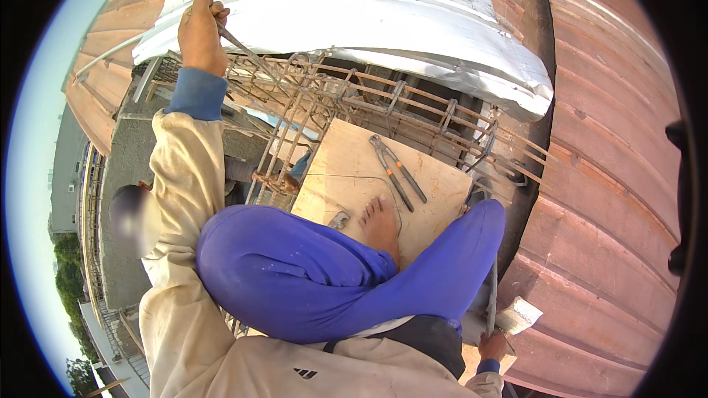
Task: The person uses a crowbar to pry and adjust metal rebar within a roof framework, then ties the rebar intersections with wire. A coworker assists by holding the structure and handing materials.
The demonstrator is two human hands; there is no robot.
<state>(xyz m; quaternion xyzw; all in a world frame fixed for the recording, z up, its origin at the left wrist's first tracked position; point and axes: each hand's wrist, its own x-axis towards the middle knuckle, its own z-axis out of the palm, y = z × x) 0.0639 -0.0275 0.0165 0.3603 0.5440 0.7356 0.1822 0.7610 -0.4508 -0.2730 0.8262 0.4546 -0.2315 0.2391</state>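
One shirt (258,368), two bent legs (295,280), left hand (200,33) gripping one rod (248,51)

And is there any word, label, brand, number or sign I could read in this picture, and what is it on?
No words or numbers can be read.
Beige top: a small dark emblem of slanted bars, no legible letters.
Pliers with orange-banded handles: no lettering can be made out.
Metal rod in the left hand's grip: no marking visible.
Distant grey building: too small to tell.
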